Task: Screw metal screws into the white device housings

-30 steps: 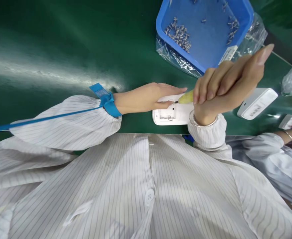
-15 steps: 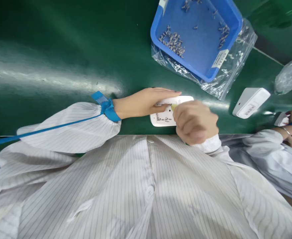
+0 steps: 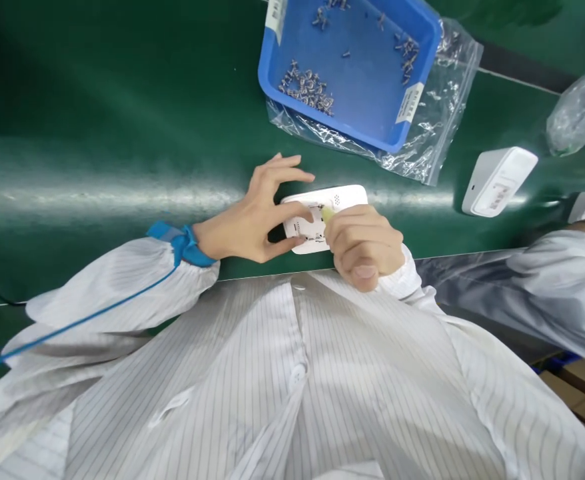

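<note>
A small white plastic device [image 3: 340, 198] lies on the green belt [image 3: 97, 133] just beyond my chest. My left hand [image 3: 257, 217] grips its left end, thumb below and fingers arched over the top. My right hand [image 3: 365, 243] is closed in a fist around a yellow-handled tool [image 3: 328, 213], whose tip rests on the device's open face. A blue wrist strap [image 3: 182, 243] with a blue cord sits on my left wrist.
A blue tray [image 3: 372, 80] with several small screws sits on a clear plastic bag at the back. Another white device [image 3: 497, 180] lies to the right, a crumpled clear bag [image 3: 580, 110] beyond it. Another person's sleeve [image 3: 557, 287] is at the right edge.
My right hand came down from a raised position and closed over the tool on the device. My left hand went from lying flat to gripping the device's end. The view shifted right.
</note>
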Action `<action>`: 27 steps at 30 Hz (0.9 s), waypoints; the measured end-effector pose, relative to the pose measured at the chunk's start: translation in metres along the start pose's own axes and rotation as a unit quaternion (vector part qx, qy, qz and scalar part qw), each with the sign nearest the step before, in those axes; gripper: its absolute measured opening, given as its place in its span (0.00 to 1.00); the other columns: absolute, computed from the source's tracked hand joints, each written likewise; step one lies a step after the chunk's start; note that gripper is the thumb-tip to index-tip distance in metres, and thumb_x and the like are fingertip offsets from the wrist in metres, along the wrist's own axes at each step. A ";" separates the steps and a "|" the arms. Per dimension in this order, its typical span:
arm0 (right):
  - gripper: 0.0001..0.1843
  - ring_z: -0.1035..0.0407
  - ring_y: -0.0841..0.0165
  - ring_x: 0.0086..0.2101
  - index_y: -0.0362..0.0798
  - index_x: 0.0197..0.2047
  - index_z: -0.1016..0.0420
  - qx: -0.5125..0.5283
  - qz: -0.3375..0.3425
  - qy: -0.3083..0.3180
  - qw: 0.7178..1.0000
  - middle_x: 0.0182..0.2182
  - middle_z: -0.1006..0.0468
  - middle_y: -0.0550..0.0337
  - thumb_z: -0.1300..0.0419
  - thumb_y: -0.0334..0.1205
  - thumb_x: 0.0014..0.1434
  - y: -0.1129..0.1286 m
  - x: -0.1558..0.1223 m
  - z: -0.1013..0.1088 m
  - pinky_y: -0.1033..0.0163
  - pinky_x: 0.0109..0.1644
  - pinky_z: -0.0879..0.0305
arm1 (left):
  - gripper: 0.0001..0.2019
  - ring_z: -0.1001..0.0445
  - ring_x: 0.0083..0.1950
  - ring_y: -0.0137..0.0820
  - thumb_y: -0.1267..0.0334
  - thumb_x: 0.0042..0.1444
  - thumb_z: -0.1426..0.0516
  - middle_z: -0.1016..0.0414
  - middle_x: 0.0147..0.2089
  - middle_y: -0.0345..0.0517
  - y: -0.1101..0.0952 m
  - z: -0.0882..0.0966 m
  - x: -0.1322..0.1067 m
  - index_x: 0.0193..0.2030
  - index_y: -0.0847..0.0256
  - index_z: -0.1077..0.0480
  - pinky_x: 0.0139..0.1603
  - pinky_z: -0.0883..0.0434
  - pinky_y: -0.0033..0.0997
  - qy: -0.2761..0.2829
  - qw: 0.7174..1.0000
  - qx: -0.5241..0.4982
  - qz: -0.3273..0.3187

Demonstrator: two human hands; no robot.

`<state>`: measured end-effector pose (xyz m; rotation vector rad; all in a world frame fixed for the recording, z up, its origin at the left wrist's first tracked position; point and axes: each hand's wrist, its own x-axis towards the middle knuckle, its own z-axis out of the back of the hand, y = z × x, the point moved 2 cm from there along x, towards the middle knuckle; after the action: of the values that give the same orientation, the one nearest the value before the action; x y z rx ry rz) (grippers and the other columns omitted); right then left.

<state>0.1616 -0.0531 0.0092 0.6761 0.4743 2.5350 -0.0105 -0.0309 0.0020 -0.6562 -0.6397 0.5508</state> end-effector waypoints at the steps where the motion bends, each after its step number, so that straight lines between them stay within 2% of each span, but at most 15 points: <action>1: 0.35 0.39 0.70 0.17 0.53 0.13 0.55 -0.008 -0.017 0.005 1.000 0.12 0.49 0.63 0.67 0.62 0.66 -0.001 -0.004 -0.005 0.58 0.25 0.30 | 0.16 0.56 0.73 0.55 0.53 0.55 0.36 0.52 0.70 0.48 0.000 -0.001 -0.002 0.46 0.56 0.30 0.73 0.55 0.67 -0.004 1.000 0.009 -0.009; 3: 0.34 0.38 0.70 0.18 0.53 0.13 0.56 -0.023 -0.035 0.025 0.999 0.13 0.48 0.64 0.64 0.60 0.67 -0.003 -0.009 -0.013 0.58 0.27 0.29 | 0.14 0.57 0.73 0.57 0.53 0.54 0.36 0.54 0.71 0.43 0.001 -0.002 -0.004 0.44 0.55 0.29 0.73 0.57 0.68 0.005 1.000 0.009 -0.012; 6: 0.31 0.38 0.71 0.19 0.53 0.14 0.55 -0.020 0.005 0.023 1.000 0.15 0.48 0.64 0.59 0.56 0.66 -0.002 -0.010 -0.013 0.59 0.28 0.30 | 0.10 0.60 0.74 0.55 0.54 0.57 0.37 0.57 0.73 0.33 -0.001 -0.003 -0.003 0.42 0.54 0.27 0.74 0.62 0.66 0.038 0.999 -0.005 -0.014; 7: 0.30 0.39 0.71 0.19 0.53 0.15 0.54 -0.008 0.024 -0.003 1.000 0.16 0.48 0.64 0.59 0.55 0.67 -0.001 -0.008 -0.010 0.59 0.27 0.31 | 0.09 0.61 0.74 0.54 0.55 0.58 0.38 0.57 0.73 0.33 -0.001 -0.002 -0.002 0.42 0.54 0.27 0.74 0.62 0.65 0.043 0.999 -0.009 -0.014; 9: 0.29 0.41 0.72 0.18 0.52 0.16 0.53 0.023 0.044 -0.094 0.994 0.16 0.49 0.65 0.63 0.52 0.68 0.001 -0.003 -0.002 0.61 0.25 0.33 | 0.10 0.60 0.74 0.52 0.53 0.59 0.39 0.55 0.73 0.36 -0.003 0.000 -0.001 0.41 0.57 0.26 0.74 0.61 0.65 0.058 0.998 -0.014 -0.009; 13: 0.26 0.48 0.74 0.16 0.52 0.18 0.55 0.067 0.039 -0.273 0.959 0.16 0.52 0.67 0.68 0.45 0.69 0.007 0.013 0.013 0.65 0.23 0.39 | 0.15 0.58 0.74 0.48 0.50 0.61 0.42 0.44 0.69 0.42 -0.002 0.002 -0.001 0.40 0.60 0.26 0.74 0.59 0.63 0.102 0.993 -0.019 0.048; 15: 0.25 0.51 0.74 0.16 0.51 0.19 0.56 0.094 0.036 -0.326 0.940 0.16 0.52 0.67 0.68 0.43 0.69 0.011 0.020 0.019 0.65 0.23 0.42 | 0.15 0.56 0.73 0.47 0.49 0.60 0.41 0.41 0.67 0.43 -0.002 0.001 -0.001 0.38 0.60 0.25 0.74 0.57 0.61 0.093 0.994 -0.022 0.048; 19: 0.23 0.51 0.74 0.16 0.51 0.20 0.54 0.198 0.054 -0.373 0.905 0.17 0.49 0.67 0.63 0.40 0.68 0.012 0.027 0.028 0.66 0.22 0.44 | 0.11 0.53 0.73 0.48 0.52 0.58 0.39 0.39 0.65 0.43 -0.003 0.000 0.000 0.33 0.57 0.24 0.73 0.54 0.60 0.049 0.998 -0.038 0.016; 21: 0.23 0.49 0.74 0.18 0.51 0.20 0.53 0.230 0.081 -0.379 0.893 0.17 0.49 0.67 0.62 0.39 0.68 0.009 0.024 0.026 0.66 0.23 0.44 | 0.10 0.52 0.73 0.49 0.52 0.58 0.38 0.39 0.65 0.42 -0.003 0.000 0.000 0.33 0.55 0.24 0.73 0.54 0.60 0.054 0.997 -0.044 0.028; 22: 0.24 0.49 0.73 0.18 0.51 0.19 0.54 0.233 0.094 -0.366 0.896 0.18 0.49 0.67 0.62 0.40 0.69 0.008 0.022 0.024 0.65 0.24 0.44 | 0.10 0.52 0.73 0.49 0.52 0.58 0.39 0.39 0.64 0.42 -0.003 -0.001 0.000 0.33 0.55 0.25 0.72 0.53 0.59 0.060 0.997 -0.043 0.035; 24: 0.25 0.48 0.73 0.18 0.51 0.19 0.55 0.209 0.107 -0.303 0.924 0.18 0.50 0.66 0.61 0.43 0.69 0.006 0.016 0.017 0.64 0.25 0.42 | 0.11 0.51 0.72 0.49 0.50 0.59 0.40 0.39 0.64 0.42 -0.003 -0.001 0.000 0.33 0.54 0.25 0.72 0.53 0.59 0.072 0.995 -0.036 0.052; 27: 0.28 0.46 0.73 0.18 0.52 0.18 0.57 0.145 0.060 -0.235 0.959 0.17 0.50 0.66 0.63 0.49 0.70 0.006 0.008 0.009 0.63 0.25 0.39 | 0.13 0.52 0.72 0.48 0.48 0.59 0.41 0.38 0.63 0.43 -0.002 -0.002 0.000 0.34 0.54 0.25 0.72 0.52 0.58 0.089 0.993 -0.028 0.074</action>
<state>0.1585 -0.0521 0.0216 1.4111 0.6516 2.3172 -0.0082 -0.0328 0.0019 -0.8009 -0.4430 0.6055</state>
